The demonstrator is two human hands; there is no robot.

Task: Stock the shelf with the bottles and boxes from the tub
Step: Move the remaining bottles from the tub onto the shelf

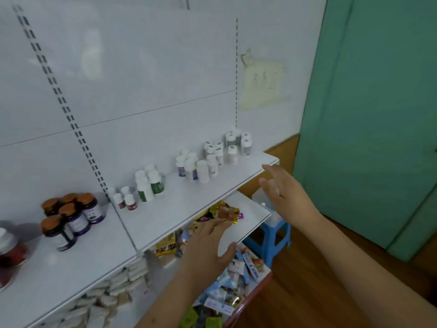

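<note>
A white shelf [189, 204] holds several small white bottles [203, 171] in groups along the back panel, two with green labels [151, 188]. Dark bottles with orange caps [71, 216] stand on the shelf section to the left. My left hand [208, 247] hovers flat, fingers apart, in front of the shelf's front edge, above the lower shelf, and holds nothing. My right hand [283, 192] is raised with fingers spread beside the shelf's right end, also empty. The tub [257, 204], a translucent container, shows partly behind my right hand on a blue stool [274, 240].
The lower shelf [250, 218] carries colourful snack packets [224, 214]; more packets [236, 280] fill the tier below. Stacked white packets [113, 294] lie under the left section. A red-lidded jar [9, 252] is at far left. A green door [378, 114] is right.
</note>
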